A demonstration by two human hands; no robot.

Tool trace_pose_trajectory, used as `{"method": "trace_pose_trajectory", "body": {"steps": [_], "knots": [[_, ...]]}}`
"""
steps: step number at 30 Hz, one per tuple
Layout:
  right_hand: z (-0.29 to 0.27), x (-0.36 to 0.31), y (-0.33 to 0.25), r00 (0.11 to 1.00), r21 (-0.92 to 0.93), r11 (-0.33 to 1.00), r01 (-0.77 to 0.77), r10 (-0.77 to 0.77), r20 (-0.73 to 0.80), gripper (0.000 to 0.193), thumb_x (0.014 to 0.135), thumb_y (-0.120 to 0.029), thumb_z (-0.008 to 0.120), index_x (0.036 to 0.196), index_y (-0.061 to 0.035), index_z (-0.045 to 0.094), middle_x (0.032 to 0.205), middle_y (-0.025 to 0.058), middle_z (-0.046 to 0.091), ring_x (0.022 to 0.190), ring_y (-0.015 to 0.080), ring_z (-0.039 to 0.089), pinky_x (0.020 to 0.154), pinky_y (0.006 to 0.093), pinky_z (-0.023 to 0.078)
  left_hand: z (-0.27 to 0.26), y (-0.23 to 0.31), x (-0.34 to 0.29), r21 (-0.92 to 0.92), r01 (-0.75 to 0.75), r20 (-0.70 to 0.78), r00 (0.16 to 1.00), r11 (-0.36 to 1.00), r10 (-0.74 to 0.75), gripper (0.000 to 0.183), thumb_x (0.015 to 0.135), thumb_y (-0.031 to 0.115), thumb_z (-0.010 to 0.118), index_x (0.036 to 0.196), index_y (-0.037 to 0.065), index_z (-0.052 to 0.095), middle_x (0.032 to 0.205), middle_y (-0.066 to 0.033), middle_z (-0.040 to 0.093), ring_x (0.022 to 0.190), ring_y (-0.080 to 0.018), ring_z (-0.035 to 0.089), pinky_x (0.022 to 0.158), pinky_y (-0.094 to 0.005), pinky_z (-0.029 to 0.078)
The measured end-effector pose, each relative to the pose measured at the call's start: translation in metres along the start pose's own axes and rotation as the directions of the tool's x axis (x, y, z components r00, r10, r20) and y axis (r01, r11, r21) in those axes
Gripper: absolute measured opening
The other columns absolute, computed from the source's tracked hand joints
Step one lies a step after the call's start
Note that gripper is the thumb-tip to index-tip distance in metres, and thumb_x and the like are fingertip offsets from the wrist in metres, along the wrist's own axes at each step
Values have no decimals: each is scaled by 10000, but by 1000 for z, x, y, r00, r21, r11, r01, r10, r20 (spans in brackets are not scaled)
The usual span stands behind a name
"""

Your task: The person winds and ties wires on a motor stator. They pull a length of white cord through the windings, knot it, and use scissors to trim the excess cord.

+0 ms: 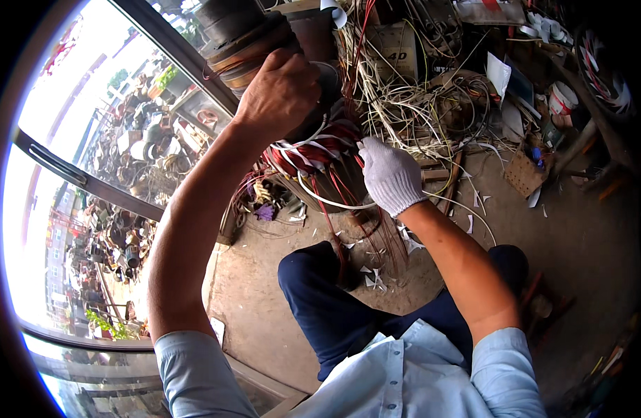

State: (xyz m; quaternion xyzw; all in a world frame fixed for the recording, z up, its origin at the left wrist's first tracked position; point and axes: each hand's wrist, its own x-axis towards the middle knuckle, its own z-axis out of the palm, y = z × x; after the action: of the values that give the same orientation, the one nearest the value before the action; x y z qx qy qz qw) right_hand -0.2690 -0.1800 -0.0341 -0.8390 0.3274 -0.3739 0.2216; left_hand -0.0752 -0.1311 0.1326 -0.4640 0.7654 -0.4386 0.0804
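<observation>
While the bare left hand (279, 90) is curled, with its fingers bent, beside a dark, stepped, round body (245, 40), the right hand in a white knitted glove (391, 175) is nearly closed; what either one grips, one cannot tell. Between and below them lies a ring-shaped winding wrapped in red and white strips (310, 155), with a thin white cord (345, 207) looping under it.

large dark digits (397, 56) on a grayish-brown box (389, 70)
</observation>
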Motion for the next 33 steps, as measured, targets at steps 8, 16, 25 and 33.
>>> {"method": "trace_pose_trajectory", "body": {"steps": [8,16,25,33], "knots": [[19,8,6,999,-1,999,-52,52,15,173,1007,-245,565,1013,-95,652,840,175,710,777,403,691,673,514,547,5,-5,15,41,-74,-94,993,996,77,58,728,173,699,770,133,692,932,-23,632,953,-194,624,859,-375,469],[25,27,2,997,142,986,-82,81,8,205,984,-257,601,960,-69,681,892,162,735,827,392,705,745,498,560,5,-8,19,25,-103,-41,994,994,104,144,710,123,699,854,119,701,913,-37,614,928,-218,623,827,-379,481],[61,60,29,948,390,864,317,-306,-92,177,991,-201,647,960,-38,708,737,89,686,632,200,669,612,328,540,2,-21,21,-111,-183,70,979,977,192,239,797,11,655,1022,78,701,1078,-95,675,1076,-309,657,924,-430,546],[87,101,42,934,931,274,-242,-192,300,132,997,-154,618,1041,-47,683,809,28,631,645,138,532,553,272,425,-4,-7,12,-150,-165,30,985,975,172,192,813,68,654,994,52,714,1183,-110,652,1141,-296,628,962,-420,523]]}}
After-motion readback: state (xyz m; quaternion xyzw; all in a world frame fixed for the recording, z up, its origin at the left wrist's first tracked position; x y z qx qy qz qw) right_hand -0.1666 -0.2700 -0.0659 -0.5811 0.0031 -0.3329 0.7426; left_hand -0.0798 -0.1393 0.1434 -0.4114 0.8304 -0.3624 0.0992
